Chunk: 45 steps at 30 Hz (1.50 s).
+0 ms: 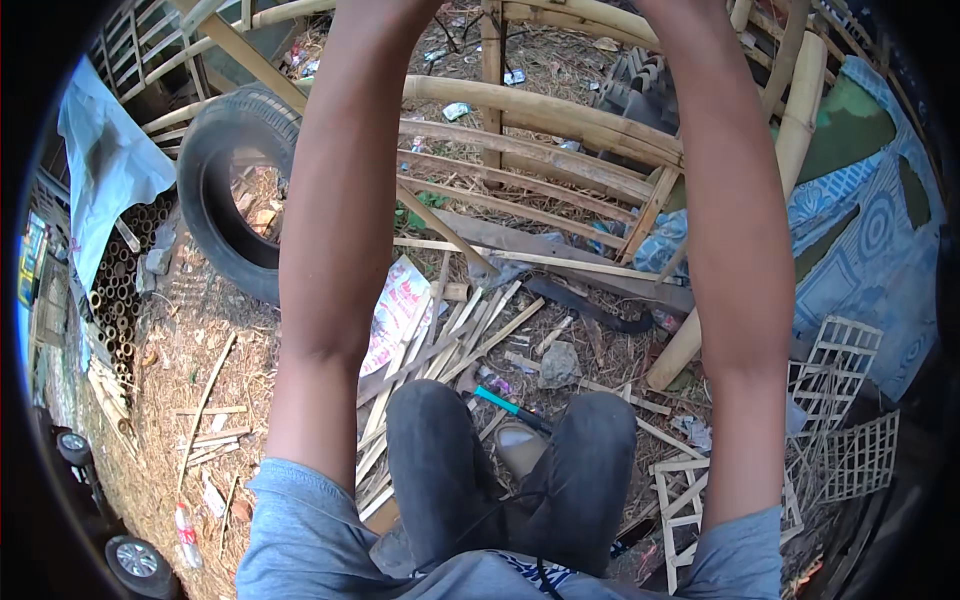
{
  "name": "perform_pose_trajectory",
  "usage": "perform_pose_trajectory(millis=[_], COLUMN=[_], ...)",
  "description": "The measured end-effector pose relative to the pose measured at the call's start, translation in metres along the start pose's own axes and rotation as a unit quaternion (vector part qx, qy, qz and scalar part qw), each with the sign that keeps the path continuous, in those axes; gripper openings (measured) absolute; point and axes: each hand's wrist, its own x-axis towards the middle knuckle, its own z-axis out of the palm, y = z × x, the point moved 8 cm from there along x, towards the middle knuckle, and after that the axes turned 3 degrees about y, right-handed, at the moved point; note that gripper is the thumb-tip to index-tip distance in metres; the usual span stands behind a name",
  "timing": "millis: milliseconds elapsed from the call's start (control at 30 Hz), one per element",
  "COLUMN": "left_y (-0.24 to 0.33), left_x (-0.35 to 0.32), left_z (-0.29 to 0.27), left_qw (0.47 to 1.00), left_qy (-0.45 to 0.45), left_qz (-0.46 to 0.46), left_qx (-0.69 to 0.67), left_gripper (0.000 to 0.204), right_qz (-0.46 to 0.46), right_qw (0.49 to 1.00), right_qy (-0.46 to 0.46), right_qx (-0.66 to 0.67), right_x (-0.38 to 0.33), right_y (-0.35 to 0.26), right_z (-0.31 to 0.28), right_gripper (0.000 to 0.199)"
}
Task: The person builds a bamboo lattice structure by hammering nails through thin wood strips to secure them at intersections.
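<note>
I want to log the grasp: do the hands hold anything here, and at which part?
It cannot be told. Both forearms, left and right, run up past the top edge, so the hands and any grip are out of view.

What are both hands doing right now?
Left hand: out of view above the frame, cannot be told.
Right hand: out of view above the frame, cannot be told.

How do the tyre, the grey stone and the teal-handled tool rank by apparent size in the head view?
1. Tyre, by far the largest.
2. Grey stone and teal-handled tool: unsure. The tool looks longer and thinner, the stone bulkier, and the knees partly hide the tool.
</note>
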Motion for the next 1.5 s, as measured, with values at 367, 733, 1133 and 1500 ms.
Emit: perform_pose_trajectory(millis=[367, 733, 1133, 1500], left_y=[0.002, 0.041, 0.052, 0.084], left_x=[-0.009, -0.069, -0.066, -0.050], left_z=[-0.025, -0.040, -0.016, 0.003], left_qw=[0.998, 0.980, 0.987, 0.977], left_qy=[-0.012, 0.007, 0.002, -0.087], left_qz=[0.014, 0.135, 0.103, 0.129], left_qx=[-0.060, -0.143, -0.122, -0.148], left_gripper=[0.010, 0.009, 0.007, 0.020], right_qz=[-0.063, -0.089, 0.017, -0.056], right_qw=[0.992, 0.994, 0.998, 0.992], right_qy=[-0.105, 0.060, -0.018, 0.039], right_qx=[-0.016, -0.023, -0.059, -0.102], right_x=[-0.015, -0.111, -0.102, -0.108], right_y=[-0.021, 0.006, 0.036, 0.093], right_z=[-0.045, -0.056, -0.048, -0.057], right_gripper=[0.020, 0.020, 0.041, 0.021])
